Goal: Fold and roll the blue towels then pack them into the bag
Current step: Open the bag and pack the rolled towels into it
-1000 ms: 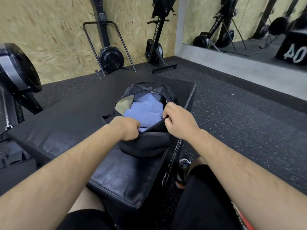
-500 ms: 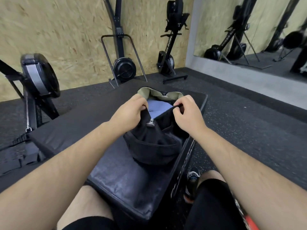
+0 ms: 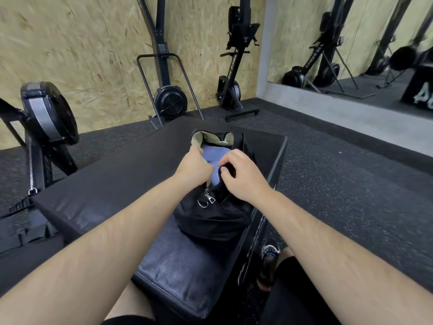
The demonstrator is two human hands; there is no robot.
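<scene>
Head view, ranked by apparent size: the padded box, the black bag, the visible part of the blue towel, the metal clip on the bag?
1. padded box
2. black bag
3. blue towel, mostly hidden inside the bag
4. metal clip

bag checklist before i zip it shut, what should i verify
1. Towels inside: ok, blue towels lie within the bag opening.
2. Both edges held: ok, left hand and right hand each grip one side.
3. Fabric clear of the zip line: cannot tell, the hands cover the near part.
4. Zipper pull free: ok, it hangs at the near end, untouched.
5. Bag supported: ok, on the padded box, close to its right edge.
</scene>
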